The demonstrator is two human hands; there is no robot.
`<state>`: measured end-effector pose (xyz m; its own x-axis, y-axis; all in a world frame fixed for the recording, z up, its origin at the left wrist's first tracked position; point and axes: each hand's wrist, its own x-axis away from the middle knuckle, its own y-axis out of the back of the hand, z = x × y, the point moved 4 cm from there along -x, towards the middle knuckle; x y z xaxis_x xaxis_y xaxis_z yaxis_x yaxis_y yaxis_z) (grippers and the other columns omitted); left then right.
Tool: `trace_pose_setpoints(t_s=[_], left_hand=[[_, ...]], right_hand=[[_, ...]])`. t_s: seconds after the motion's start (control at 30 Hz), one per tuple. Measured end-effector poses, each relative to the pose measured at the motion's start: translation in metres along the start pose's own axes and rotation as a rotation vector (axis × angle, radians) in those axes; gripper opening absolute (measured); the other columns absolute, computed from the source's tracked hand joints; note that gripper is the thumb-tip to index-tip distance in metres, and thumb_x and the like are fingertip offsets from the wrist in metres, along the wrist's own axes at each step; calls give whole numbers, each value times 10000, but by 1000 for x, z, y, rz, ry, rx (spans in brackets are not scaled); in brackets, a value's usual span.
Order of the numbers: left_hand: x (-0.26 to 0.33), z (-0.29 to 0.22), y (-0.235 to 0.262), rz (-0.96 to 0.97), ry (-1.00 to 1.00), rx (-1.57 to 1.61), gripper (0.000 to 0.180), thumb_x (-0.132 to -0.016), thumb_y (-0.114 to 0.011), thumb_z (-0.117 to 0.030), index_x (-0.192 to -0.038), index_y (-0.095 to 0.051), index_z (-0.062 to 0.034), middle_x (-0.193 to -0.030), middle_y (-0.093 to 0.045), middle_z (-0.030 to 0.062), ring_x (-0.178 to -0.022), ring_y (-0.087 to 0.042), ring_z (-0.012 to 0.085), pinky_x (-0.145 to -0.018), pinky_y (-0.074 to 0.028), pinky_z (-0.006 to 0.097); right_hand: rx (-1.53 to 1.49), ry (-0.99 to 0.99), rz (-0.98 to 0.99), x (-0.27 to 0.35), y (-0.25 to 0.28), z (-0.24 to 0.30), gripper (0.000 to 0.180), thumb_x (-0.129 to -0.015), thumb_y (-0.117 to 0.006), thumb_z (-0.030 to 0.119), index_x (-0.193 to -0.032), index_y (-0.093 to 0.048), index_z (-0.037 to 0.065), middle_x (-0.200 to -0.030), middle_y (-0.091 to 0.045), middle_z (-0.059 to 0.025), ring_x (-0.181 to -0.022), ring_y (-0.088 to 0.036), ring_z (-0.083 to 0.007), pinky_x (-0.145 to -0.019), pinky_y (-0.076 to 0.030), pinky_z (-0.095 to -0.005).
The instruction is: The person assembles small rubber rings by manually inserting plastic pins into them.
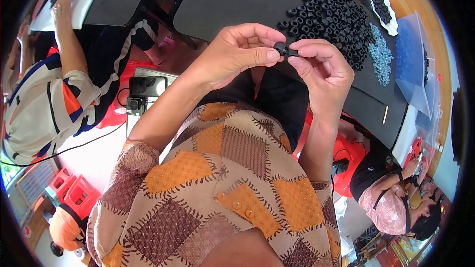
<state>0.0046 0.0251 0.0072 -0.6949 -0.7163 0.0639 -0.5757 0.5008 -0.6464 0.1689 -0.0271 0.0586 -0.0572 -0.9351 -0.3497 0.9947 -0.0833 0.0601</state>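
My left hand (pixel 240 52) pinches a small round black part (pixel 281 48) between thumb and forefinger. Beside it, the thumb and fingers of my right hand (pixel 324 64) grip a small dark piece (pixel 293 53), mostly covered by the fingertips. The two parts meet or nearly touch; I cannot tell whether they are joined. Both hands are raised at the near edge of the dark table (pixel 222 5). Just beyond them lies a large heap of black ring-shaped parts (pixel 329 17), with a smaller pile of pale blue translucent bits (pixel 381 57) at its right.
A white scalloped dish (pixel 393 28) of black parts stands far right, near a translucent blue plastic bin (pixel 413 59). A thin stick (pixel 385 114) lies on the table's right side. One person (pixel 54 99) works at left, another (pixel 391 202) at lower right. Red stools (pixel 81 193) stand lower left.
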Motion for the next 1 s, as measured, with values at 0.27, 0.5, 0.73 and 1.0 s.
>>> trace_pose_setpoints(t_s=[0.27, 0.5, 0.73, 1.0], left_hand=[[0, 0, 2, -72, -42, -155, 277, -859, -727, -17, -1128, -662, -6, -1030, -701, 75, -932, -679, 140, -845, -560, 272], [0, -4, 1, -122, -68, -296, 249, -848, -740, -13, -1092, -689, -10, -1032, -693, 63, -919, -663, 110, -840, -545, 249], [-2, -2, -3, -102, -271, -392, 208, -854, -718, 27, -1060, -690, 24, -972, -664, 57, -836, -639, 84, -691, -533, 219], [0, 0, -2, -107, -283, -360, 194, -861, -723, 4, -1051, -691, 25, -939, -679, 48, -747, -640, 63, -576, -537, 204]], right_hand=[[215, 81, -38, 0, -4, 5, 150, -765, -736, -107, -876, -699, -13, -913, -711, -83, -811, -653, -119, -714, -527, -236], [261, 59, -58, 2, -3, 3, 155, -745, -762, -88, -867, -703, -12, -889, -711, -89, -785, -665, -136, -689, -537, -252], [423, 189, -91, 3, -5, 4, 164, -730, -772, -80, -856, -702, -1, -863, -710, -92, -746, -667, -146, -672, -536, -252], [328, 116, -125, 4, -4, 1, 167, -716, -772, -84, -838, -696, 0, -846, -709, -92, -738, -675, -163, -663, -539, -255]])
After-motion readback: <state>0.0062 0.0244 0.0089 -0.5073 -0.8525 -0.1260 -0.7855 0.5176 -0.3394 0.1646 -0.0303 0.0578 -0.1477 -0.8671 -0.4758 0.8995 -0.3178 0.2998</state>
